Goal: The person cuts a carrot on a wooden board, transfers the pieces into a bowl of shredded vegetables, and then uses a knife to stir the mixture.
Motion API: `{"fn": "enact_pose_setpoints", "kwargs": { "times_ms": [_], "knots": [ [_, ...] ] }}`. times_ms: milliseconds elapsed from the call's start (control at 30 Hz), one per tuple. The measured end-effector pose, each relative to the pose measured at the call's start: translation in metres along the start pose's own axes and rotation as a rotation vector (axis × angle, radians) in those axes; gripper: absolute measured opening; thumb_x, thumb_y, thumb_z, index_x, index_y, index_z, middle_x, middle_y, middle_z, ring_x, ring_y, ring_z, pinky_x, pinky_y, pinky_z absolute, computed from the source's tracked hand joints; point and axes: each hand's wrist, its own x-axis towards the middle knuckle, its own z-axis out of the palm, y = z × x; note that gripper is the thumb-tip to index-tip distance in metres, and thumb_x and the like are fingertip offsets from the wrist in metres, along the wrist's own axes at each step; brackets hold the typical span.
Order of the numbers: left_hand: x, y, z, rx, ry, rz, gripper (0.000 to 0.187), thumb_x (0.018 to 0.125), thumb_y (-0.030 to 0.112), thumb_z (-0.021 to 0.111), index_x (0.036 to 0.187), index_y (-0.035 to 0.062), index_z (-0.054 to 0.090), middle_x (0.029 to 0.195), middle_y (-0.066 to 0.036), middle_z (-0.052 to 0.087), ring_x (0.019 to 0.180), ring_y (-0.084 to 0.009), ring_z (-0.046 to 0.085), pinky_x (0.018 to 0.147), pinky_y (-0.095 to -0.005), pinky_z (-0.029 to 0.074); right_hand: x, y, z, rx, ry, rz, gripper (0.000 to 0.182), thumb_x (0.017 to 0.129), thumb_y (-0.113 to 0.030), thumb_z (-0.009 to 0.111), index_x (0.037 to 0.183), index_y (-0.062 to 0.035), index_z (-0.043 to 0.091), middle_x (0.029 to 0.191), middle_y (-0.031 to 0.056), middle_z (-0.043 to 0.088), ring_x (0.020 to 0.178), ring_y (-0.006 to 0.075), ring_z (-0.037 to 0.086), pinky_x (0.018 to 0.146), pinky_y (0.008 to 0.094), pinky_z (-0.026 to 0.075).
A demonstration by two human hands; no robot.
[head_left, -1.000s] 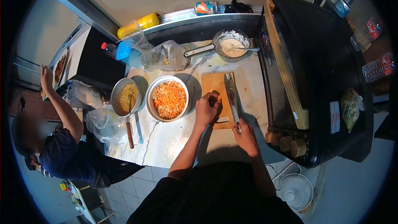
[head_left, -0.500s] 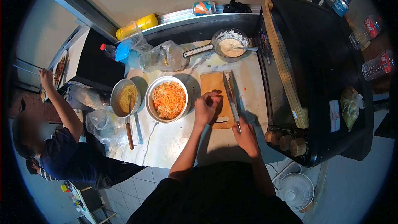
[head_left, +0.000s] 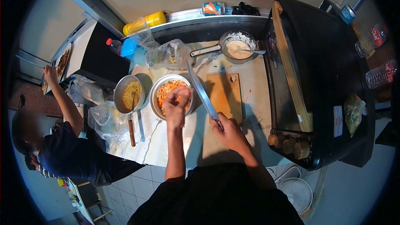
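My right hand [head_left: 230,132] is wrapped around the handle of a long kitchen knife [head_left: 201,90]. Its blade slants up and to the left, between a white bowl [head_left: 156,113] and a wooden cutting board [head_left: 223,100]. Over that bowl of shredded carrot and pale shreds [head_left: 170,86] hangs my left hand [head_left: 176,103], fingers curled together; whatever they may hold is hidden. A small dark-edged piece [head_left: 233,78] lies at the board's far end.
Left of the bowl stands a pot of pale strips [head_left: 130,93] with a utensil inside. A glass pan of batter [head_left: 237,46] sits behind the board. A black oven [head_left: 325,79] borders the right. At left, another person's arm [head_left: 66,102] reaches toward a tray.
My left hand has moved left from the board to above the bowl. The knife has lifted off the board and swung left with my right hand.
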Motion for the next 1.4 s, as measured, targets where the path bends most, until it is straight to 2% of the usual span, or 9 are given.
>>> {"fn": "enact_pose_setpoints", "kwargs": {
  "times_ms": [133,333,400,600,700,1100,1200,1333,1400],
  "knots": [
    [0.004,0.021,-0.018,0.198,0.043,0.111,0.022,0.087,-0.003,0.063,0.109,-0.0031,0.06,0.099,-0.007,0.065,0.088,-0.0125,0.063,0.08,-0.0256,0.051,0.005,-0.002,0.008,0.046,-0.019,-0.086,0.014,0.088,-0.009,0.057,0.086,0.0016,0.048,0.062,0.0165,0.055,0.056,0.0335,0.057,0.053,0.0382,0.041],
    [-0.012,-0.001,0.009,0.163,-0.284,0.048,0.021,0.088,-0.006,0.06,0.109,-0.0037,0.06,0.096,-0.004,0.065,0.086,-0.0112,0.063,0.08,-0.0248,0.05,-0.009,0.007,0.001,0.037,0.014,0.01,0.016,0.089,-0.014,0.057,0.09,0.001,0.05,0.066,0.0217,0.057,0.061,0.0385,0.06,0.055,0.0424,0.043],
    [-0.019,-0.014,0.025,0.109,-0.382,-0.027,0.02,0.088,-0.007,0.059,0.107,-0.0026,0.06,0.094,-0.006,0.065,0.089,-0.0129,0.062,0.082,-0.0283,0.051,-0.019,0.013,-0.007,0.076,0.073,0.052,0.017,0.09,-0.015,0.057,0.091,0.0001,0.051,0.064,0.0182,0.055,0.059,0.0321,0.06,0.054,0.0398,0.043],
    [-0.014,-0.052,0.059,0.717,-0.4,0.211,0.027,0.076,0.0,0.071,0.101,0.0022,0.064,0.094,-0.014,0.064,0.08,-0.0273,0.066,0.068,-0.0342,0.053,-0.037,0.03,-0.028,0.048,0.152,0.183,0.016,0.091,-0.014,0.056,0.088,0.0006,0.05,0.064,0.0164,0.053,0.055,0.0287,0.055,0.052,0.0375,0.04],
    [-0.007,-0.067,0.065,1.06,-0.249,0.345,0.016,0.081,0.014,0.067,0.091,0.0027,0.064,0.088,-0.018,0.061,0.08,-0.041,0.061,0.066,-0.0484,0.047,-0.041,0.034,-0.033,0.011,0.211,0.141,0.015,0.091,-0.013,0.055,0.089,0.0015,0.051,0.065,0.0176,0.054,0.055,0.0292,0.054,0.053,0.0375,0.04],
    [-0.014,-0.061,0.055,0.902,-0.315,0.316,0.008,0.08,0.008,0.068,0.085,0.0023,0.065,0.081,-0.014,0.065,0.068,-0.0316,0.063,0.061,-0.0373,0.049,-0.036,0.035,-0.027,0.025,0.205,0.177,0.015,0.09,-0.013,0.055,0.087,0.0009,0.05,0.064,0.0167,0.051,0.054,0.0253,0.051,0.052,0.0359,0.039],
    [-0.02,-0.019,0.044,0.685,-0.278,0.156,0.007,0.082,0.002,0.068,0.089,0.0023,0.065,0.085,-0.009,0.069,0.081,-0.0205,0.068,0.066,-0.0302,0.052,-0.027,0.028,-0.02,0.081,0.226,0.062,0.012,0.091,-0.01,0.055,0.086,-0.0001,0.051,0.059,0.0024,0.039,0.053,0.0077,0.036,0.048,0.0285,0.031],
    [0.007,0.026,-0.01,0.66,-0.02,0.278,0.019,0.083,0.007,0.07,0.1,-0.0023,0.065,0.092,-0.007,0.068,0.083,-0.0125,0.064,0.073,-0.0268,0.052,-0.007,0.008,-0.005,0.049,0.053,-0.023,0.013,0.09,-0.01,0.056,0.084,-0.0016,0.048,0.061,0.0051,0.047,0.054,0.0094,0.042,0.049,0.0297,0.036],
    [0.007,0.036,-0.021,0.53,-0.065,0.235,0.028,0.084,0.008,0.07,0.109,-0.0038,0.064,0.106,-0.011,0.066,0.095,-0.0141,0.062,0.077,-0.0283,0.052,0.003,0.005,0.01,0.047,0.045,-0.096,0.018,0.087,-0.014,0.059,0.081,-0.0016,0.048,0.057,0.0162,0.051,0.052,0.0347,0.056,0.048,0.0407,0.039]
  ]
}}
